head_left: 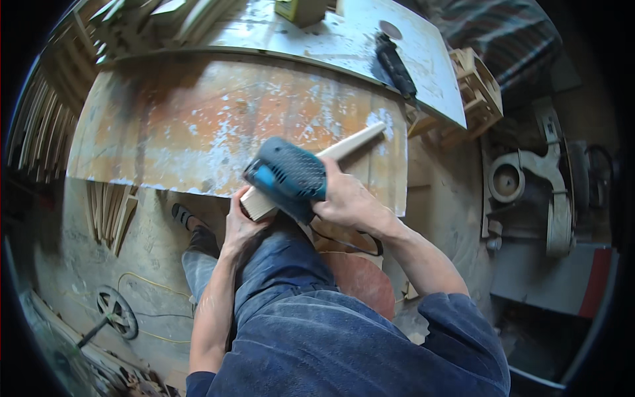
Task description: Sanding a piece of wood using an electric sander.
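Observation:
A teal electric sander [291, 175] rests on a pale tapered wooden piece [354, 141], covering its middle. My right hand [350, 202] is closed round the sander's rear grip, and a dark cord trails below it. At the near, thicker end of the wood, my left hand [243, 223] grips the piece with the thumb along its side. That end juts past the front edge of the worn, paint-flecked board [165, 132], while the thin end points to the far right. The sander's underside is hidden.
On the white bench top [350, 36] behind lies a black angle grinder [395, 66]. Wood pieces [109, 212] lean below the board at left, and more are piled at the far left. A grey machine [542, 175] stands at right; a handwheel [118, 312] is at lower left.

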`<move>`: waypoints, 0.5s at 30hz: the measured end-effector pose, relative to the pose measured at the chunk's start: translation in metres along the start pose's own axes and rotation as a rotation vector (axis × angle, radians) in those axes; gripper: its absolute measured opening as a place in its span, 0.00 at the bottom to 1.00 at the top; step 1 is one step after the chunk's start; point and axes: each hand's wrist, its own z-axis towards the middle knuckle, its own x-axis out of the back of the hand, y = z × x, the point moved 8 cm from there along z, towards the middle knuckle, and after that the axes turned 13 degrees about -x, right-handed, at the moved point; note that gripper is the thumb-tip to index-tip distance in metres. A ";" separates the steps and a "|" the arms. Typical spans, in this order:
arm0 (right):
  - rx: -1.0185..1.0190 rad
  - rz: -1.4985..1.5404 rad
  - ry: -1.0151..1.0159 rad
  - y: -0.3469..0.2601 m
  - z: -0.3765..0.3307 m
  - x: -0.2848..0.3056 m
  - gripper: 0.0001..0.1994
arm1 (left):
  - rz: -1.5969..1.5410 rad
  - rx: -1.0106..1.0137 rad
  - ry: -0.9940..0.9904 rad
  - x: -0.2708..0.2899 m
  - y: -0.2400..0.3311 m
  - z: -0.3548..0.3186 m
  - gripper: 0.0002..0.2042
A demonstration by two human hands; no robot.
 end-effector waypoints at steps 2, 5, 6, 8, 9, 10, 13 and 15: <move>-0.021 -0.028 -0.020 0.009 -0.004 0.008 0.40 | -0.017 0.006 -0.002 0.001 -0.002 -0.001 0.46; -0.115 -0.038 0.251 0.084 0.010 0.043 0.38 | 0.020 -0.018 -0.036 -0.001 0.000 0.002 0.46; -0.019 0.018 0.392 0.112 0.017 0.063 0.36 | 0.059 -0.034 -0.055 -0.002 0.002 0.003 0.46; -0.364 0.296 0.314 0.108 0.011 0.104 0.28 | 0.130 -0.012 -0.056 0.007 0.002 0.000 0.47; -0.236 0.332 0.348 0.144 0.029 0.124 0.18 | 0.125 -0.034 -0.085 0.001 0.008 0.004 0.48; -0.300 0.395 0.369 0.157 0.034 0.139 0.08 | 0.127 -0.046 -0.103 0.000 0.010 0.003 0.48; -0.409 0.477 0.379 0.207 0.065 0.167 0.04 | 0.090 -0.060 -0.102 -0.002 0.009 0.003 0.49; -0.413 0.506 0.360 0.208 0.072 0.171 0.05 | 0.089 -0.036 -0.101 -0.002 0.010 0.001 0.49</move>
